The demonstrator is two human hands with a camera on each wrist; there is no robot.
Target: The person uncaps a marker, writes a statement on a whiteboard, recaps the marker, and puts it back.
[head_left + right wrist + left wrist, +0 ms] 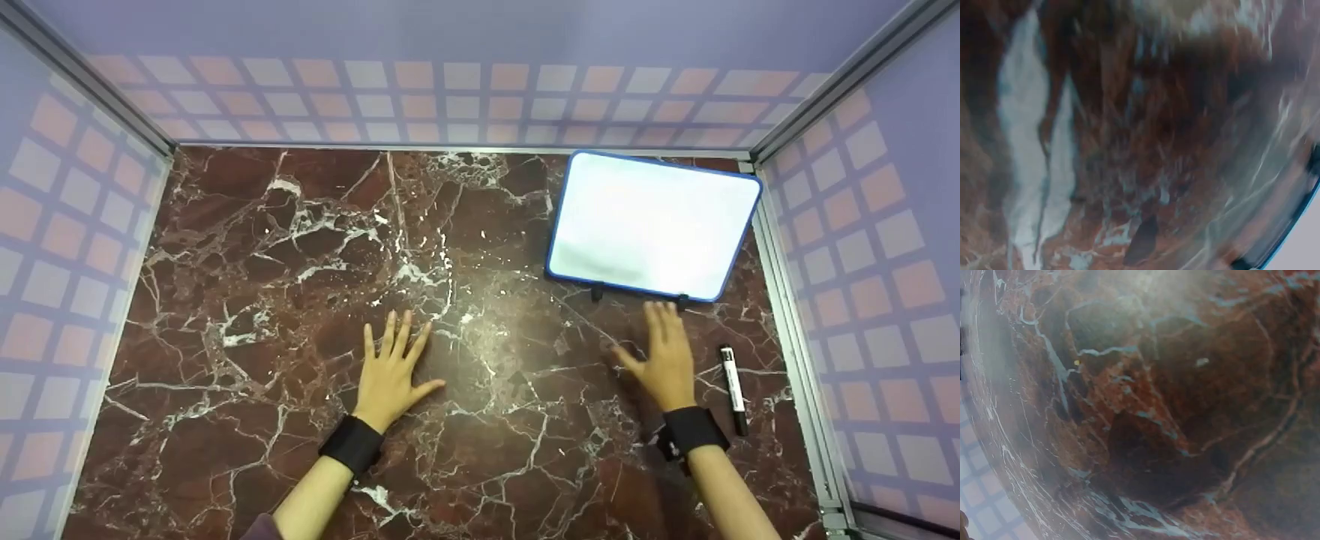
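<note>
My left hand [391,379], fingers spread and straight, is over the marble tabletop left of centre and holds nothing. On the right, my right hand [667,360] has its fingers extended toward the lower edge of a blue-framed whiteboard [652,225], the thumb held out to the left. Its fingertips come right near a small black foot on that edge. The board lies at a slant in the far right corner; a piece of its blue rim and white face [1300,239] shows in the right wrist view. Right of my right hand lies a black-and-white marker [733,390].
The dark red marble tabletop [247,360] has white veins and a bright glare near its middle. Lilac panels with pink and white squares [450,82] wall it in at the back and both sides. A metal rail [787,330] runs along the right edge, close to the marker.
</note>
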